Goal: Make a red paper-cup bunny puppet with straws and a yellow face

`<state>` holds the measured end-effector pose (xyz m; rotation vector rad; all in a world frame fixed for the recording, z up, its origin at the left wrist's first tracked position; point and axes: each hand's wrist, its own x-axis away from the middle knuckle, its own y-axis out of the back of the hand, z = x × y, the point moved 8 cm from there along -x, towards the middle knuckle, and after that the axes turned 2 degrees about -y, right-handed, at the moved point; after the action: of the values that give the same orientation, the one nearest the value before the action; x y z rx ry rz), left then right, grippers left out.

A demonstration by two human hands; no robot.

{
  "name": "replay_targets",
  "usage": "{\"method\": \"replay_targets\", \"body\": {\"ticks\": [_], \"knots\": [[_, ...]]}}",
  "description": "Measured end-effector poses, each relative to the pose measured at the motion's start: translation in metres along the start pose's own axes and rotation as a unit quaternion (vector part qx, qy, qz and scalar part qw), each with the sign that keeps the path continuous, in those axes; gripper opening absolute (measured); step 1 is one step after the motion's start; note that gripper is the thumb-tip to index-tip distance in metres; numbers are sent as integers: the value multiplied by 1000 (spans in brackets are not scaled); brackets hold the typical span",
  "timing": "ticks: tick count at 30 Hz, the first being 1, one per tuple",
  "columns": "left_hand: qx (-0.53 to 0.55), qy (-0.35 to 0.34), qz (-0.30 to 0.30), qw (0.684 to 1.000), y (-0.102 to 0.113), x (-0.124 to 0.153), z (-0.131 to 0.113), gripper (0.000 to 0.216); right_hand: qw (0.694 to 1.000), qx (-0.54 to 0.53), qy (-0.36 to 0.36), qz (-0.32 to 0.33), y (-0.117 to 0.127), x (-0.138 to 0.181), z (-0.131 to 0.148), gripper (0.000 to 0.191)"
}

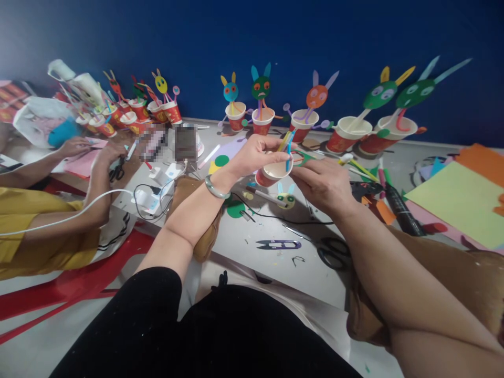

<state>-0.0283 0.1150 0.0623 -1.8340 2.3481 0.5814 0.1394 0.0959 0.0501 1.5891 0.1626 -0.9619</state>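
My left hand (255, 155) is closed around a small red paper cup (273, 173) and pinches a blue straw (289, 149) and a yellow straw that stand in it. My right hand (321, 184) is closed on the cup's right side, its fingers curled at the rim. A green bangle (216, 188) sits on my left wrist. Just below the cup lies a paper bunny face with blue ears (286, 197) on the grey table (275, 231).
Finished cup bunnies (260, 100) line the blue wall. Thread snips (279, 244), black scissors (333, 252), a marker (401, 210), and coloured paper sheets (460, 197) lie on the table. At left, another person's hands (106, 155) work on pink paper near a charger cable (151, 199).
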Motion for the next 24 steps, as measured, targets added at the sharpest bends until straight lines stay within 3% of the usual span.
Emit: {"method": "replay_targets", "body": {"ticks": [5, 17, 24], "knots": [[-12, -4, -4, 1000, -4, 1, 3, 54, 999, -1, -32, 16, -3, 0, -3, 30], [75, 52, 27, 995, -10, 2, 15, 48, 996, -65, -52, 11, -2, 1, -8, 26], [58, 58, 30, 996, -11, 2, 16, 48, 995, -76, -66, -11, -4, 4, -17, 26]]}}
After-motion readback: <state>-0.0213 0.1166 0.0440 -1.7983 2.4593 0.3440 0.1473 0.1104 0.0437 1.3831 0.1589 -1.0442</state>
